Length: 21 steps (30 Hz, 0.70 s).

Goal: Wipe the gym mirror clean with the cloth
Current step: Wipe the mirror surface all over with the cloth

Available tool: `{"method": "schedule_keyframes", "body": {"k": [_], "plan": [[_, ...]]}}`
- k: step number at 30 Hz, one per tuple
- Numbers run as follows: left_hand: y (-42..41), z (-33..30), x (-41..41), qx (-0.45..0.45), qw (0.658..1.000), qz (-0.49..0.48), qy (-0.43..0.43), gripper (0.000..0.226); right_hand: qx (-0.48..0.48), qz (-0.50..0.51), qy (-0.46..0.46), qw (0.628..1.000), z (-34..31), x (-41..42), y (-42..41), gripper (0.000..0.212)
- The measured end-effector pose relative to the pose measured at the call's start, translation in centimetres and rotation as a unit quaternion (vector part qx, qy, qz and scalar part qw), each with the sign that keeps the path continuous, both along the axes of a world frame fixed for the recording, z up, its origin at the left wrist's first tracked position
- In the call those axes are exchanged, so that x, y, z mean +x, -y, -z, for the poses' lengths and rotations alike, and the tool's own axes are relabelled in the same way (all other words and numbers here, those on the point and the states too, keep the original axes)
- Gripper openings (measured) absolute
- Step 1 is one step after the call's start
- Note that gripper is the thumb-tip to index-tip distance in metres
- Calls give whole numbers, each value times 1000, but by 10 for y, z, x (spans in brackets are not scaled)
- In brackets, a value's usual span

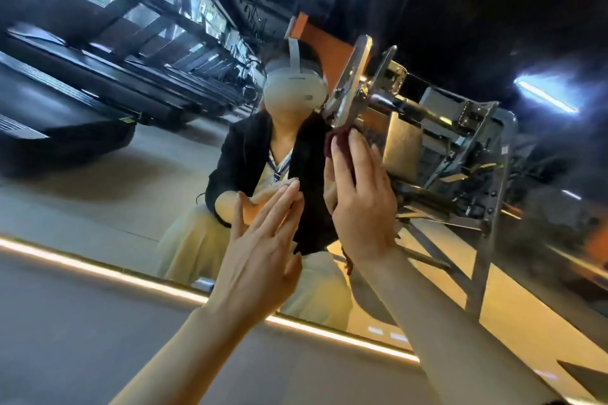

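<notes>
The gym mirror fills most of the view, tilted, and reflects a crouching person with a headset. My right hand lies flat against the glass with straight fingers, pressing a dark red cloth under its palm and fingertips. Only the cloth's top edge and a frayed bit near my wrist show. My left hand is held up beside it with straight fingers, its fingertips at the glass, holding nothing.
A lit strip runs along the mirror's lower edge above a grey wall band. The reflection shows treadmills at left and a metal weight machine at right.
</notes>
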<state>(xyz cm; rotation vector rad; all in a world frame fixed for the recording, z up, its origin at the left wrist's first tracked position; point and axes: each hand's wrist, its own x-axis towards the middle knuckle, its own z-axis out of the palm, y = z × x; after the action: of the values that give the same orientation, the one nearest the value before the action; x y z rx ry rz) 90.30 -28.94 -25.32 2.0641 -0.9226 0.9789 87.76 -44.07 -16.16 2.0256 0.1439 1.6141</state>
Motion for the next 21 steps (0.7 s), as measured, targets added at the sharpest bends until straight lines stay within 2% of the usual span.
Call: {"method": "schedule_keyframes", "body": {"k": [3, 5, 7, 10, 12, 15, 17, 19, 21], "plan": [[-7, -5, 4, -20, 1000, 3, 4, 86, -61, 28, -53, 996, 44, -22, 22, 61], [-11, -6, 8, -30, 999, 7, 11, 86, -90, 23, -71, 993, 31, -23, 28, 68], [-13, -6, 11, -39, 999, 12, 21, 84, -82, 4, -55, 995, 1, -12, 16, 60], [-13, -7, 12, -46, 998, 14, 36, 80, 2, -42, -30, 999, -43, 9, -3, 57], [-14, -7, 14, -34, 998, 17, 42, 77, 26, -38, -24, 999, -37, 11, -5, 52], [-18, -9, 17, -12, 999, 8, 52, 71, -7, -6, 8, 1000, 9, -4, 9, 35], [-21, -13, 19, 8, 998, 2, 62, 71, -40, 11, -24, 999, 28, -15, 16, 34], [-23, -20, 22, 22, 996, 9, 81, 74, -70, 11, -34, 997, 14, -15, 17, 33], [-24, -37, 29, 38, 993, 15, 113, 77, -86, 4, -7, 996, -24, 0, 10, 33]]}}
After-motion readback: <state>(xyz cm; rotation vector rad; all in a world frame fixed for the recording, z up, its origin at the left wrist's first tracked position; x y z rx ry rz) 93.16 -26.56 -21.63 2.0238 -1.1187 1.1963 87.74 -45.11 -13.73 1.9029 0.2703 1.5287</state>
